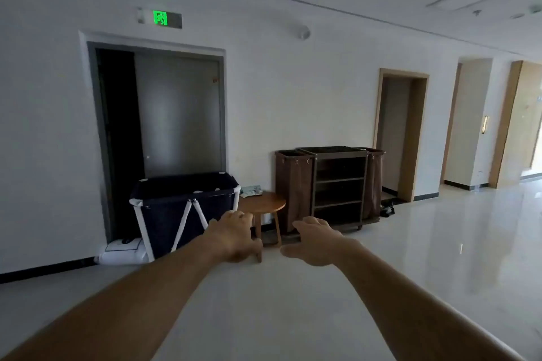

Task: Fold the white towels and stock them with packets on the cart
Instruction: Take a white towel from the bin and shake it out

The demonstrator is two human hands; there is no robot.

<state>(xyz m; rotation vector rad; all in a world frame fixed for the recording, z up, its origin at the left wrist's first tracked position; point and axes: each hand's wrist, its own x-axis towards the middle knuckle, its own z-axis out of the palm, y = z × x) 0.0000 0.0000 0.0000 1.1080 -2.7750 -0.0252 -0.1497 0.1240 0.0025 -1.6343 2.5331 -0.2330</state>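
Pale glossy floor point(381, 258) runs along a corridor with a white wall point(293, 102) behind, seen in the head view. Both bare arms reach straight forward over the floor. The left hand point(234, 236) shows its back, and its fingers point(236, 215) hang loosely curled downward and hold nothing. The right hand point(315, 243) is just beside it, apart from it, with its fingers point(311, 221) loosely bent, the thumb standing off to the side, also holding nothing. Both hands are slightly blurred.

Beyond the left fingers stands a small round wooden table point(269, 205), one of its legs showing between the two hands. On the table's far left edge, above the left fingers, lie some pale packets point(250, 191), too small to read. Beyond the right fingers, against the wall, stands the dark brown cart point(340, 184), with open shelves and a brown bag hung at each end. To the left of the left fingers is a navy laundry bin point(176, 208) on a white frame. Bits of white cloth point(199, 191) show at its rim, and I cannot tell whether they are towels. A white bundle point(123, 253) lies on the floor at the bin's foot. Behind the bin is a grey door point(176, 114), with a green exit sign point(159, 17) above.
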